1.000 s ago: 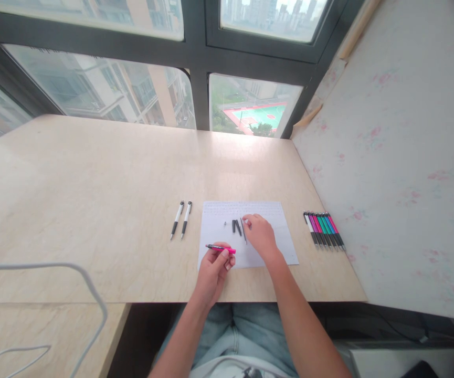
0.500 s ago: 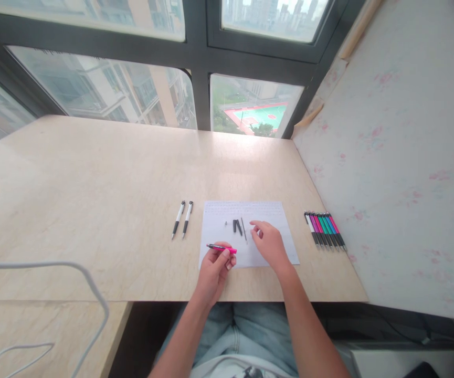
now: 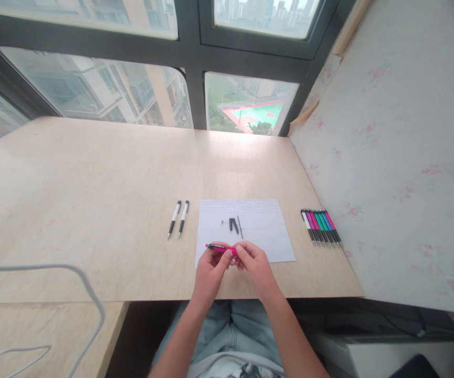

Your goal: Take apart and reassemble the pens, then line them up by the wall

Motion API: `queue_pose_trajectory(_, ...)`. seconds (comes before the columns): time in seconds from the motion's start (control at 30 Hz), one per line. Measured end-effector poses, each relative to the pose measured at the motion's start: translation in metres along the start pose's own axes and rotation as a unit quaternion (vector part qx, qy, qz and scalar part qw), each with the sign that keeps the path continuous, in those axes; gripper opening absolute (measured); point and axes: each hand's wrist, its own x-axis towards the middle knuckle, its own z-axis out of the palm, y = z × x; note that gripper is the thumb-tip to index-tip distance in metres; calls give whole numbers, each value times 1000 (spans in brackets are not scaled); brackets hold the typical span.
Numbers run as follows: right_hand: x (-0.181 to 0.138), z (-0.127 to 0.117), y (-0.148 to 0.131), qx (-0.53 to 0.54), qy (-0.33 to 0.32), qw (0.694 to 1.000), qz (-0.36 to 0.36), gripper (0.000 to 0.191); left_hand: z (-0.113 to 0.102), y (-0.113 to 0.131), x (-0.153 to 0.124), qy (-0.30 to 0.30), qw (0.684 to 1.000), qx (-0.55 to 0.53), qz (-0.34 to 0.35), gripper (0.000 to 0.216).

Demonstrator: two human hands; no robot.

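My left hand [image 3: 210, 270] grips a pink pen [image 3: 219, 248] with a black tip, held level over the near edge of a white sheet of paper [image 3: 264, 231]. My right hand [image 3: 256, 265] has its fingers pinched at the pen's right end, touching it; whether something small is in the pinch I cannot tell. On the paper beyond the hands lie small black pen parts [image 3: 233, 225], a thin refill [image 3: 240, 227] and a tiny pale piece [image 3: 222, 222].
Two white-and-black pens [image 3: 179, 219] lie left of the paper. A row of several coloured pens [image 3: 321, 226] lies right of it, near the patterned wall panel [image 3: 392, 157]. A white cable [image 3: 73, 283] loops at the lower left. Windows stand behind the beige table [image 3: 93, 178].
My right hand has left the parts on the paper and come back toward me, meeting the right end of the pink pen. My left hand kept the pen almost still.
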Motion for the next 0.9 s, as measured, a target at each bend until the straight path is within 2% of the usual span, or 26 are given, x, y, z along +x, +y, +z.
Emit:
queue_pose_trajectory(0.13, -2, 5, 9, 160, -4, 985, 61, 19, -2, 5, -3, 7, 991, 118, 56, 16)
queue_pose_trajectory(0.27, -2, 7, 9, 208, -16, 975, 73, 19, -4, 5, -2, 13, 987, 148, 64, 16)
queue_pose_trajectory(0.63, -2, 8, 7, 172, 8, 983, 63, 23, -2, 5, 0, 46, 994, 90, 31, 21)
queue_pose_trajectory(0.8, -3, 9, 8, 91, 14, 995, 49, 28, -1, 4, 2, 90, 996, 10, 26, 53)
queue_pose_trajectory(0.9, -5, 11, 8, 56, 0, 998, 33, 30, -3, 2, 3, 89, 996, -5, 26, 53)
